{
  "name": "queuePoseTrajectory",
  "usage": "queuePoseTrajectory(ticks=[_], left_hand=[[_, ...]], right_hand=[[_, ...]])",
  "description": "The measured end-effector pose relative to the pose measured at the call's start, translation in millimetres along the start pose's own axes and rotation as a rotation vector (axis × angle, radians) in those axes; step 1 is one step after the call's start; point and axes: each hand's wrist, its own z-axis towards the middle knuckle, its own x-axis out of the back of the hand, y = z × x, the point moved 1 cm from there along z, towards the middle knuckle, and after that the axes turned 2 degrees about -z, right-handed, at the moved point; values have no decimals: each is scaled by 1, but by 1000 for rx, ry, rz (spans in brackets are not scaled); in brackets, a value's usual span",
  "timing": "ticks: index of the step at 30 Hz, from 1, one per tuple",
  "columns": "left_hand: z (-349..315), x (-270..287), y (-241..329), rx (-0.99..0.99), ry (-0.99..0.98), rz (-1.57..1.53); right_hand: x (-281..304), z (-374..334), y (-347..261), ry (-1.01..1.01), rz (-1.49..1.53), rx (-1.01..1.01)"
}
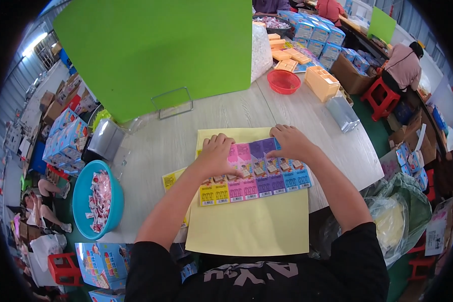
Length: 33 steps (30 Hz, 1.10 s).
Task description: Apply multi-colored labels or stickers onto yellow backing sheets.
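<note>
We see the printed sheet (256, 173) just off the middle of our view, toward 4 o'clock, over a larger piece of plain yellow paper (246, 226). From its 9 o'clock end to its 3 o'clock end it runs yellow, pink, purple and blue, each colour two panels wide, with small pictures across the middle and white barcode boxes along the 6 o'clock edge. Our left hand (216, 155) covers its 10 o'clock corner; our right hand (288, 142) sits at 1 o'clock. Both thumbs reach over the printed face, fingers toward 12 o'clock; we cannot tell whether either hand clamps the sheet.
</note>
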Motion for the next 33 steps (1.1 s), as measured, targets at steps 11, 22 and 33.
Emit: queuePoseTrajectory(ticks=[11,22,33], left_hand=[[-36,122,58,-95,493,218],[-107,19,58,-168,7,136],[-21,51,-13,190,-634,-479]], right_hand=[[117,-39,-70,514,-262,148],[5,-114,-83,144,-270,352],[21,-27,-17,-477,443,-42]])
